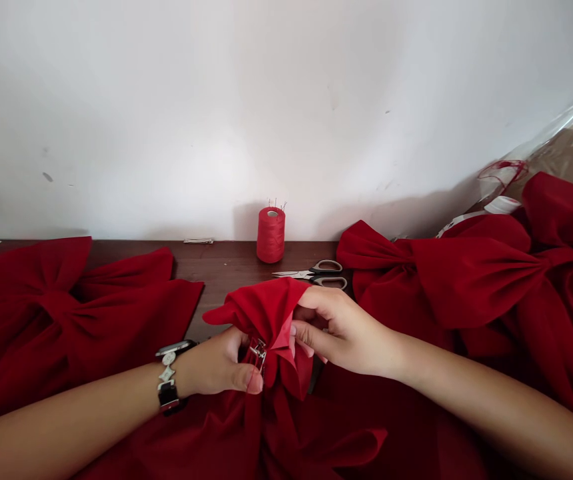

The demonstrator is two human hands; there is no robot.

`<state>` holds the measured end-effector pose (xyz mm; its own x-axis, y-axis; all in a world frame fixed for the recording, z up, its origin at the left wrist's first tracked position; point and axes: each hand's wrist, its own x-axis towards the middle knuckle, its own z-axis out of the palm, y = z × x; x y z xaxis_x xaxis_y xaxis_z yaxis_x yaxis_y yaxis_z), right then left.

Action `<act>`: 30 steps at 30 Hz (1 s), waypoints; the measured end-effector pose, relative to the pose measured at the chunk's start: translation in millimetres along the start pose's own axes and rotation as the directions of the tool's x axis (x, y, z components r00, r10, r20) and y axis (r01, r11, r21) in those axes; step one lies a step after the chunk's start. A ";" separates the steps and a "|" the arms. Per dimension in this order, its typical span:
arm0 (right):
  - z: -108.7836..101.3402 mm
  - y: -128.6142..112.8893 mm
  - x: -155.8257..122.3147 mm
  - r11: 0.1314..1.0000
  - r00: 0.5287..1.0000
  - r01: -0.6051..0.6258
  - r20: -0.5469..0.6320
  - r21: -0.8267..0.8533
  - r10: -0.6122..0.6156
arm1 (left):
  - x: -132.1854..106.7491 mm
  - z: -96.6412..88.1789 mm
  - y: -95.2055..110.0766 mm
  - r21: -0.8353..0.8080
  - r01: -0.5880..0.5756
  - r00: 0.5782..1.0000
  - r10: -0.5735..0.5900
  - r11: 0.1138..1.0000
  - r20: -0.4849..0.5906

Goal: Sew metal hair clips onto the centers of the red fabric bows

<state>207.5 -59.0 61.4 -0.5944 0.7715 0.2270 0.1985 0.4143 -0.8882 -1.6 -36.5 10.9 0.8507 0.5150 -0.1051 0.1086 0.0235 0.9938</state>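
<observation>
Near the front of the table I hold a red fabric bow (271,307) up, its cloth gathered into folds at the middle. My left hand (221,367) is closed around the gathered part, with the thumb by a silver metal clip (257,350); its other fingers are mostly hidden behind the cloth. The clip lies against the gathers. My right hand (344,330) pinches the right edge of the bow's upper loop between thumb and fingers. Below both hands, long red folds (316,440) spread over the lap area. A watch and bracelet (169,377) circle my left wrist.
A cone of red thread (270,237) with needles on top stands by the wall. Scissors (311,273) lie beside it, partly under red cloth. Finished-looking red bows lie at left (56,303) and right (471,280). A small metal clip (198,241) rests at the wall.
</observation>
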 end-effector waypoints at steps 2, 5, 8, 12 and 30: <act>0.0 -0.7 0.4 0.999 1.000 0.005 -0.009 -0.036 -0.005 | -0.1 -0.2 -0.4 -0.009 -0.006 1.000 0.006 1.000 0.014; -1.4 -1.8 2.2 0.995 0.998 0.060 0.008 -0.075 -0.059 | -0.4 -0.3 -1.5 0.001 0.020 1.000 -0.020 1.000 0.022; -2.9 -1.2 4.0 0.991 0.994 0.111 0.025 -0.077 -0.110 | -0.5 0.5 -4.1 0.027 0.048 0.998 -0.048 0.998 -0.027; -3.9 2.4 3.9 0.985 0.993 0.121 0.000 -0.120 -0.122 | -0.1 1.9 -6.4 0.022 0.017 0.998 -0.015 1.000 -0.059; -26.6 2.1 8.2 0.977 0.939 -0.157 0.284 -0.143 0.193 | 3.1 5.7 6.5 -0.095 -0.035 0.999 0.032 0.995 -0.034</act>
<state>223.8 -39.1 72.0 -0.7411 0.6676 -0.0712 0.3987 0.3524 -0.8467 4.7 -39.7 16.8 0.8358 0.5443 -0.0717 0.0293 0.0862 0.9958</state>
